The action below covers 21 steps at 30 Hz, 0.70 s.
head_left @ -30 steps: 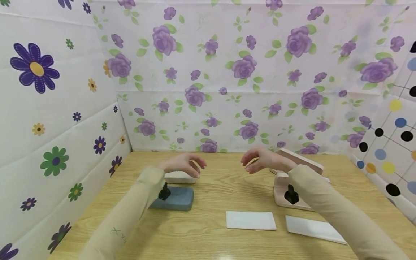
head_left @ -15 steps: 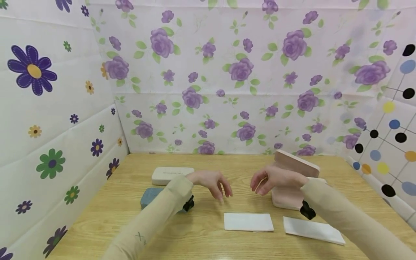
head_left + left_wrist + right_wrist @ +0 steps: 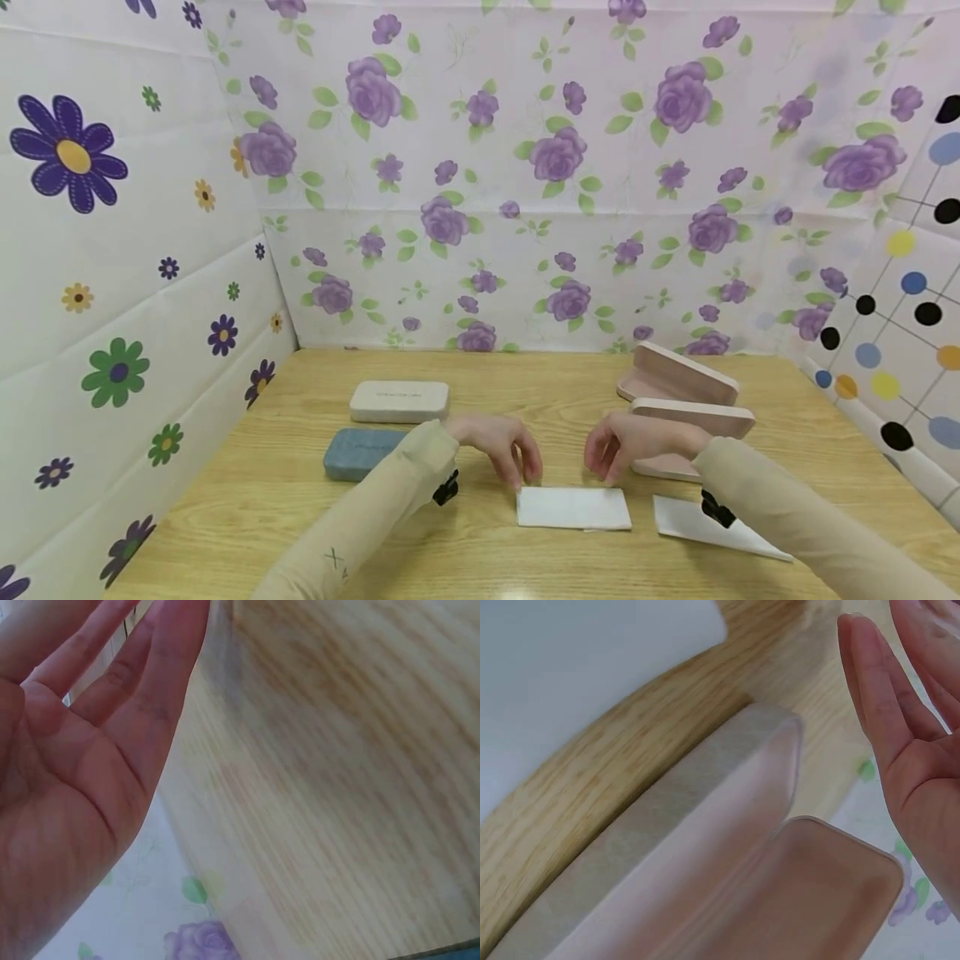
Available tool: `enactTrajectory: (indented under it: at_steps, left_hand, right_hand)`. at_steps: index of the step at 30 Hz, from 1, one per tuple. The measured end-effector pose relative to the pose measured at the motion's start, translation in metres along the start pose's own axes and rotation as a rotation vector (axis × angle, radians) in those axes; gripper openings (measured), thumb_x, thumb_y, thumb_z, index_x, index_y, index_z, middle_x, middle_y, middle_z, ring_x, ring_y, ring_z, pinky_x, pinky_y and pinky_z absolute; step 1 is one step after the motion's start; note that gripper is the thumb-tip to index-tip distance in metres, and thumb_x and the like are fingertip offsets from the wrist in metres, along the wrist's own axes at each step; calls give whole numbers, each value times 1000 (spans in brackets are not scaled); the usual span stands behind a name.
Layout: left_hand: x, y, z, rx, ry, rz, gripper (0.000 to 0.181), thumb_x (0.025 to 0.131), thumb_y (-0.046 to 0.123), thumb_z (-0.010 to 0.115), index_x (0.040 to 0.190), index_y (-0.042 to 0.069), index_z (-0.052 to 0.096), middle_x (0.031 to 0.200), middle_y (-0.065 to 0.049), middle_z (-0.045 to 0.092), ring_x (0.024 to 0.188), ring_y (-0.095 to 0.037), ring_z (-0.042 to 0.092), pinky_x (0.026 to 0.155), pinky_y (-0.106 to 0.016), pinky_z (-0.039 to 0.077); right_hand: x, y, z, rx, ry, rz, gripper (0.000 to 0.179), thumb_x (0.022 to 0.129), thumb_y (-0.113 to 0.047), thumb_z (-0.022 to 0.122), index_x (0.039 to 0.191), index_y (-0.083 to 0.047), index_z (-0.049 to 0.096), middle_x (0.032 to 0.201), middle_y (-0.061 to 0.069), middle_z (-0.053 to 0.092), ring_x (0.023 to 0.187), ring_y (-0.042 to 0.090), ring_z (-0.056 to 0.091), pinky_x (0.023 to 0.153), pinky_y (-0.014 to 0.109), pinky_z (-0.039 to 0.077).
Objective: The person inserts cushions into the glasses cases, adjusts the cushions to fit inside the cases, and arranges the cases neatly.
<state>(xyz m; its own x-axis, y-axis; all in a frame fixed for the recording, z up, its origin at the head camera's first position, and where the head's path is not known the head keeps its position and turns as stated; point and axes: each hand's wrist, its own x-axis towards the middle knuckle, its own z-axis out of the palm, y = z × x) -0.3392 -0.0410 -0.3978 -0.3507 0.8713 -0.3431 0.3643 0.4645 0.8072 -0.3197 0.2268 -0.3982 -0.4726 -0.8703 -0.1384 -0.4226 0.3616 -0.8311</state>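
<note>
A folded white cloth (image 3: 573,508) lies flat on the wooden table in the head view. My left hand (image 3: 501,446) reaches down to its far left corner, fingertips right at the edge, fingers loosely bent. Over its far right corner hangs my right hand (image 3: 637,440), fingers pointing down and holding nothing. Behind the right hand stands an open glasses case (image 3: 693,412) with a pink lining, partly hidden by the hand and sleeve. The right wrist view shows that open case (image 3: 705,825) close beside the hand (image 3: 922,750). In the left wrist view the left palm (image 3: 67,787) is bare.
A second folded white cloth (image 3: 705,527) lies under the right forearm. Another open pink-lined case (image 3: 678,375) stands farther back. At the left are a closed cream glasses case (image 3: 400,402) and a closed blue one (image 3: 360,454), partly behind the left sleeve. Floral sheets (image 3: 465,167) surround the table.
My left hand has moved right and down from near the closed cases to the white cloth. My right hand has come down and slightly right, toward the cloth's other corner.
</note>
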Motion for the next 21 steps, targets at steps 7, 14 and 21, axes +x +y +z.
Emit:
enactTrajectory:
  at_steps: [7, 14, 21]
  left_hand:
    - [2, -2, 6, 33, 24, -29, 28, 71, -4, 74, 98, -1, 66, 89, -13, 64, 70, -11, 60, 64, -29, 51]
    - [7, -1, 13, 118, 36, -7, 24, 71, -1, 75, 94, 1, 66, 80, -8, 63, 63, -8, 56, 56, -27, 50]
    - [9, -3, 20, 201, 69, 25, 19, 70, 3, 77, 85, 4, 66, 69, 1, 59, 57, -4, 50, 50, -22, 45]
  right_hand:
    - [-4, 4, 4, -23, -10, 39, 29, 71, -1, 75, 97, 4, 62, 87, 21, 61, 79, 39, 57, 66, 33, 50]
    - [-5, 6, 10, -49, -1, 23, 31, 70, -3, 77, 95, 4, 60, 85, 21, 59, 77, 37, 56, 66, 33, 49]
    - [-5, 6, 15, -92, -6, 23, 31, 69, -4, 78, 93, 0, 60, 79, 18, 59, 70, 26, 56, 61, 26, 48]
